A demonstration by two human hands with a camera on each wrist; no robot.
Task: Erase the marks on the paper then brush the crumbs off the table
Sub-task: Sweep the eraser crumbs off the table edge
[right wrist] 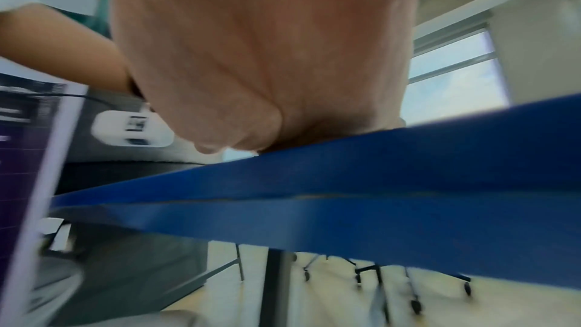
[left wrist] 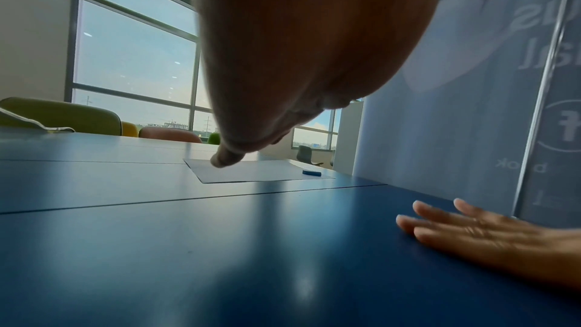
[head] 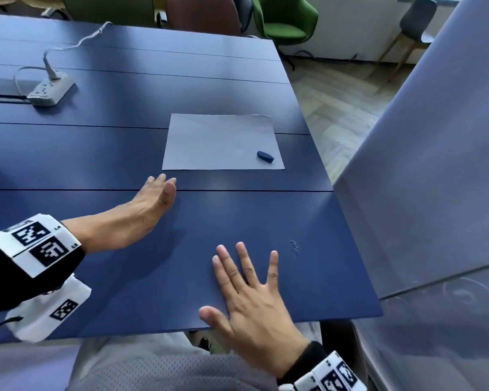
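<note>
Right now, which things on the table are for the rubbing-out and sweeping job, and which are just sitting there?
For the job:
paper
eraser lying on the paper's near right corner
crumbs on the table
left hand
right hand

Just lying about:
power strip and its cable
green chair beyond the table

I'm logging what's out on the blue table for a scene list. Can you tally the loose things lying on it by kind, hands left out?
Paper sheet: 1
Eraser, dark blue, lying on the sheet's near right corner: 1
Power strip, grey, with its cable, at the far left: 1
Cluster of crumbs near the table's right edge: 1
Total: 4
</note>
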